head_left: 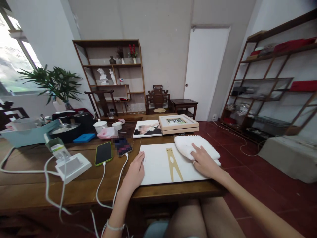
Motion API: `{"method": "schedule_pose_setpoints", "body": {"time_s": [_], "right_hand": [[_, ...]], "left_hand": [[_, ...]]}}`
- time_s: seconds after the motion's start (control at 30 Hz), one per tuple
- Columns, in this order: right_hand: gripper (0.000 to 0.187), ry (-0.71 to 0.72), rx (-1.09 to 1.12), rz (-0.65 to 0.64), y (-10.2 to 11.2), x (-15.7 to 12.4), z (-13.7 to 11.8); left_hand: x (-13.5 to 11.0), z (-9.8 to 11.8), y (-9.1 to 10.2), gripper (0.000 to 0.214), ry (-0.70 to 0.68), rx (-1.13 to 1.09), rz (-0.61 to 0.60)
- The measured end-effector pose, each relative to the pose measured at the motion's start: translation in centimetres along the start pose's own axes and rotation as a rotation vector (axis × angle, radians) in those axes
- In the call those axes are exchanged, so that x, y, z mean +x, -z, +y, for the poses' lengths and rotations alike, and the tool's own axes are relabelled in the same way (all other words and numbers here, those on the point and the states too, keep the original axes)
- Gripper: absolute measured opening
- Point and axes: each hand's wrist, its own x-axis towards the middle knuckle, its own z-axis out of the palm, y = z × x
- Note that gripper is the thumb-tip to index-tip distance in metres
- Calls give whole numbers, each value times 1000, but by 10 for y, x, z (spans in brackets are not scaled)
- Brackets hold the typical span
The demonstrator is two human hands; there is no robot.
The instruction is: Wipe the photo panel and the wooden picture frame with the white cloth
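1. Straight to the right hand (201,162): pressing with forefinger stretched out on the folded white cloth (183,145), tucking in the other fingers. Cannot tell whether pinching a fold.
2. Now over to the left hand (135,168), lying along the left edge of the white board (153,165) with fingers close together. Cannot tell about any grip underneath.
3. Look at the cloth: bunched over the board's far right corner, close to the worktop's (173,191) right edge. Could drop to the red floor (237,158) if pushed outward.
4. Mid-board, spot the tan two-legged piece (170,154), lying with legs towards the front edge. Might get flicked away by a careless sweep of cloth.
5. Watch the board itself, close along the worktop's front edge: could tip with a hard lean there, or slew round from uneven pushing.
6. Out left, mind the white cables (97,188) near the left wrist, running to the green-edged phone (104,153) and the dark phone (122,146). Could drag either towards the front edge if snagged.
7. Beyond, towards the far edge, note the pale picture frame (177,124): liable to a bump from shoving the board away.
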Motion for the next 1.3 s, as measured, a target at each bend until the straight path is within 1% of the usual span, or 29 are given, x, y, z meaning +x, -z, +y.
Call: {"method": "schedule_pose_setpoints", "body": {"time_s": [0.07, 0.13, 0.2, 0.27, 0.33, 0.37, 0.43, 0.57, 0.67, 0.73, 0.77, 0.83, 0.9, 0.97, 1.03, 1.1, 1.13, 1.2, 1.3], "right_hand": [[33, 22, -19, -1, 0, -11, -13], [35, 48, -5, -36, 5, -33, -32], [38, 68, 37, -104, 13, -58, -47], [44, 78, 85, -169, 24, -79, -52], [45, 81, 113, -220, 33, -88, -48], [44, 77, 113, -234, 36, -87, -44], [39, 65, 95, -237, 39, -73, -33], [38, 6, 32, -193, 30, -18, -18], [43, -59, 8, -144, 17, 20, -20], [46, -80, -1, -113, 11, 32, -28], [48, -84, -4, -105, 9, 32, -33], [50, -67, -10, -102, 9, 20, -43], [51, -28, -16, -127, 13, -4, -53], [50, 19, -13, -183, 21, -35, -59], [52, 54, 15, -247, 29, -63, -58], [53, 77, 49, -262, 34, -79, -50], [52, 81, 60, -251, 34, -80, -45], [47, 83, 67, -223, 31, -69, -33], [46, 60, 54, -191, 21, -24, -21]], "left_hand": [[0, 1, 1, 48, 7, -8, -5], [1, 2, 1, 48, 17, -18, -9], [1, 3, 1, 49, 18, -18, -15], [2, 3, 2, 49, 9, -7, -24], [2, 3, 2, 50, 2, 5, -29], [2, 4, 2, 50, 1, 11, -32], [2, 5, 3, 50, 5, 22, -38], [2, 5, 4, 51, 20, 38, -42], [1, 4, 4, 50, 22, 30, -39], [1, 3, 4, 50, 20, 18, -39], [1, 3, 3, 50, 19, 10, -38], [1, 3, 3, 49, 17, -2, -32], [1, 3, 3, 50, 12, -4, -32], [1, 4, 3, 50, 5, 3, -40], [1, 4, 3, 51, 3, 12, -44], [2, 4, 2, 51, 4, 16, -38], [2, 4, 2, 51, 3, 16, -32], [1, 3, 1, 50, -7, 13, -18], [1, 3, 1, 49, -15, 17, -12]]}}
